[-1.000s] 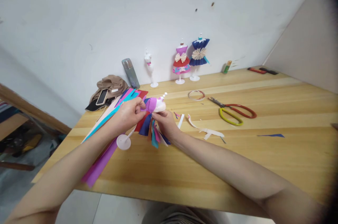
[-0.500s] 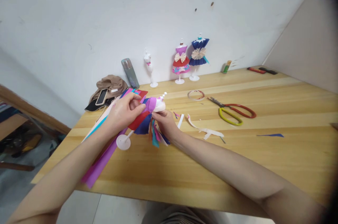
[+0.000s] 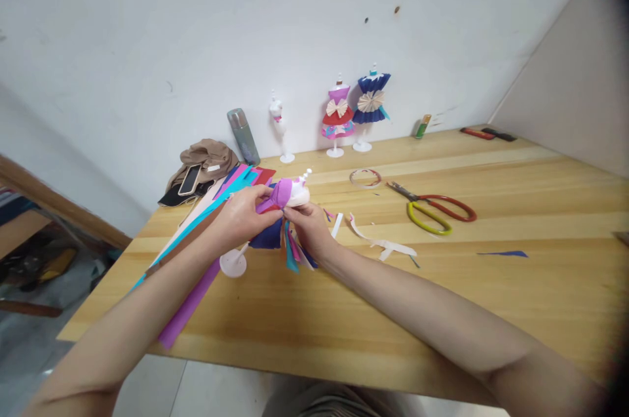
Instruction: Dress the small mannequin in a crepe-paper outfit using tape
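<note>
While we hold the small dress form [image 3: 299, 194] over the near left part of the worktop [image 3: 344, 325], it leans far over, almost lying on its side. Its long axis runs slantwise across our view: the knobbed neck [image 3: 307, 173] points up and to the right, and the round white base [image 3: 232, 263] faces us at the lower left, at the end of its thin stem. Our left hand [image 3: 240, 215] grasps the form around its waist, the thumb on the near side and the fingers over the purple wrap [image 3: 281, 194], with a sliver of red paper [image 3: 270, 208] showing between them. Our right hand [image 3: 310, 227] grips the other side with the thumb and fingers drawn together just below the white chest. Below our hands hang a navy piece [image 3: 268, 236] and a bunch of coloured strips [image 3: 291, 254]. Most of the waist is hidden by our left hand, and the right fingers curl behind the form, so we cannot make out what their tips press on. Part of the stem disappears behind the navy piece. Under our left forearm, the long paper strips [image 3: 187, 312] are partly covered, and both arms are cut off at the bottom of the view.
</note>
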Demonstrator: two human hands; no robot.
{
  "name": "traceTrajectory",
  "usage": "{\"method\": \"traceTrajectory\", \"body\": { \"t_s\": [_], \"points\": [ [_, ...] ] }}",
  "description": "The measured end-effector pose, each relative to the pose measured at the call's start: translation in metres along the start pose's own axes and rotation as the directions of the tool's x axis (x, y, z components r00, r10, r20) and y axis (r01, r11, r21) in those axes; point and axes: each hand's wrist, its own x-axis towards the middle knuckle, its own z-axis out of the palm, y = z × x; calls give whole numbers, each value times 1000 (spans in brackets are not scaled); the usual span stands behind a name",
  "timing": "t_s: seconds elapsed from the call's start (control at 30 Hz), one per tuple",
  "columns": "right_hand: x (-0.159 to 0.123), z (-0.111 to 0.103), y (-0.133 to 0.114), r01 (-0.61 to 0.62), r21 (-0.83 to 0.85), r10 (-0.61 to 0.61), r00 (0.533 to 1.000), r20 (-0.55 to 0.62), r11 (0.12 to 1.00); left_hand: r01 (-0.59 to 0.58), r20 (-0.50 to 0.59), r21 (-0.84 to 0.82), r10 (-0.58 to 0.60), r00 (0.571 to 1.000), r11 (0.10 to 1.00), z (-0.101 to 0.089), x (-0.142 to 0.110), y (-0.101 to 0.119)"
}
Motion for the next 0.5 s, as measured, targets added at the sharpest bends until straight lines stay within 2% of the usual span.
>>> {"method": "traceTrajectory", "body": {
  "t_s": [0.13,0.33,0.5],
  "points": [
    [0,1,0,-5,1,5,1000,-11,1000,-50,-32,6,50,998,999,4,-1,-5],
    [-1,2,0,-9,9,9,1000,-10,1000,-47,-32,44,49,998,998,5,-4,-1],
    [-1,2,-1,-13,12,13,1000,0,1000,-81,-25,-59,80,997,995,5,-4,1]
  ]
}}
